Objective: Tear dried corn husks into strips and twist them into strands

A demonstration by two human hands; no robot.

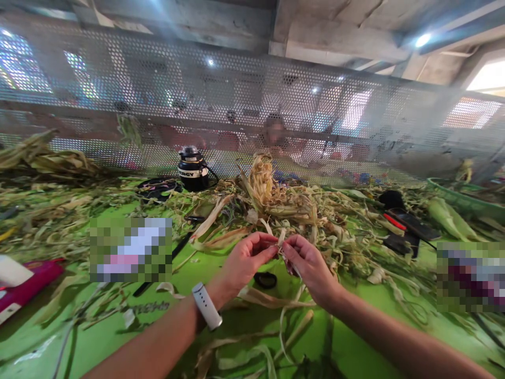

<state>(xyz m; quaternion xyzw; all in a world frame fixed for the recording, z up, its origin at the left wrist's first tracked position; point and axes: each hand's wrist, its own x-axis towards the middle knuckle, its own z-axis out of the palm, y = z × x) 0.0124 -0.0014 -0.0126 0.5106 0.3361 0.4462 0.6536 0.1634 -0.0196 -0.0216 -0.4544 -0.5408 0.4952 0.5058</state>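
Between my two hands is a small twisted piece of dried corn husk point(281, 243), with a pale strip trailing down below it. My left hand point(252, 255), with a white watch band point(207, 306) at its wrist, pinches the husk from the left. On the other side, my right hand point(305, 260) grips it between thumb and fingers. Right behind the hands rises a heap of dried husk shreds point(292, 208), topped by a tied bundle of curled husk point(261, 176). A black ring-shaped object point(265, 280) lies just under my left hand.
Loose husk strips point(272, 301) cover much of the green table point(185, 337). A black bottle point(193, 169) stands at the back, before a perforated metal screen point(236, 105). On the right are a phone point(414, 223) and a green basket point(469, 197); a magenta item point(33, 281) is at left.
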